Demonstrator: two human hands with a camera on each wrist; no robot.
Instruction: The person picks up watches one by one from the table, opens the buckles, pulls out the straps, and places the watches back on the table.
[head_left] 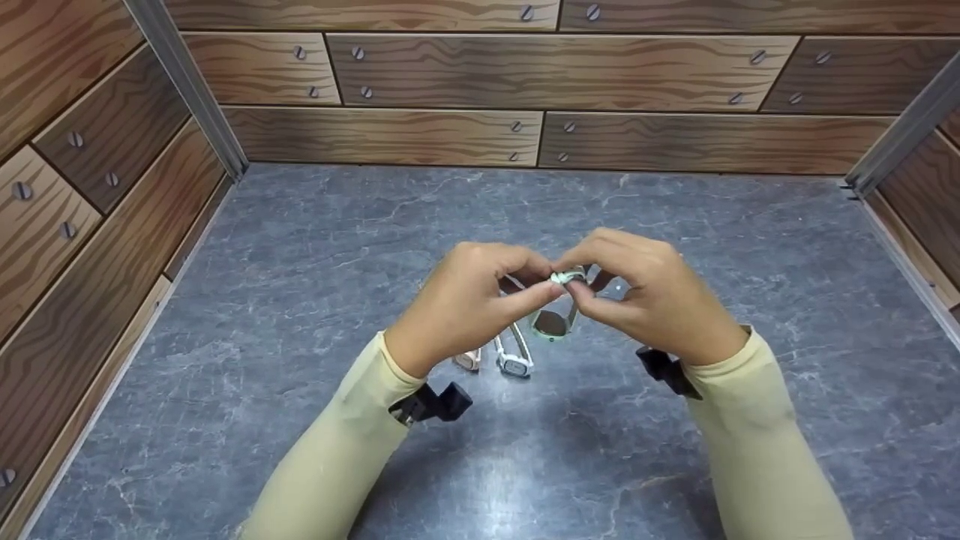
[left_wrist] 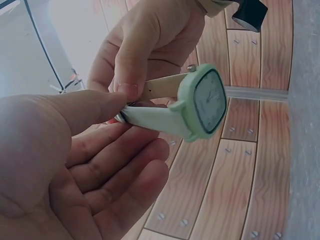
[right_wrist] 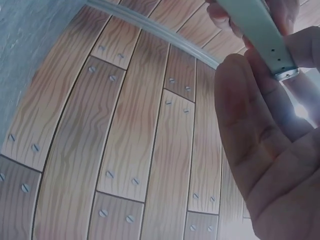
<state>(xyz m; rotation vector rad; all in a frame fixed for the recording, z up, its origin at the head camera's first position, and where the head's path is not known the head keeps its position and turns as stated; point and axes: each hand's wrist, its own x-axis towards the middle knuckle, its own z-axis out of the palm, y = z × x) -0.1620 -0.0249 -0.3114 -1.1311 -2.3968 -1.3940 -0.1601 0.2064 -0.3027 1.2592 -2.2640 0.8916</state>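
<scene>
Both hands hold a mint-green wristwatch (head_left: 553,322) in the air above the grey table (head_left: 300,247). My left hand (head_left: 541,289) pinches one strap end between thumb and fingers. My right hand (head_left: 583,291) pinches the other strap end at the metal buckle (head_left: 568,277). The watch's case hangs below the fingers. In the left wrist view the rounded square watch face (left_wrist: 207,100) points away from my left hand (left_wrist: 117,117), with the right hand (left_wrist: 145,50) behind it. The right wrist view shows the perforated green strap (right_wrist: 252,27) and the buckle (right_wrist: 286,75) against my right hand (right_wrist: 265,140).
Two more watches lie on the table under the hands: a white watch (head_left: 514,361) and a pale pink watch (head_left: 468,360), partly hidden by the left wrist. Wood-patterned walls (head_left: 525,82) close in the table at the back, left and right.
</scene>
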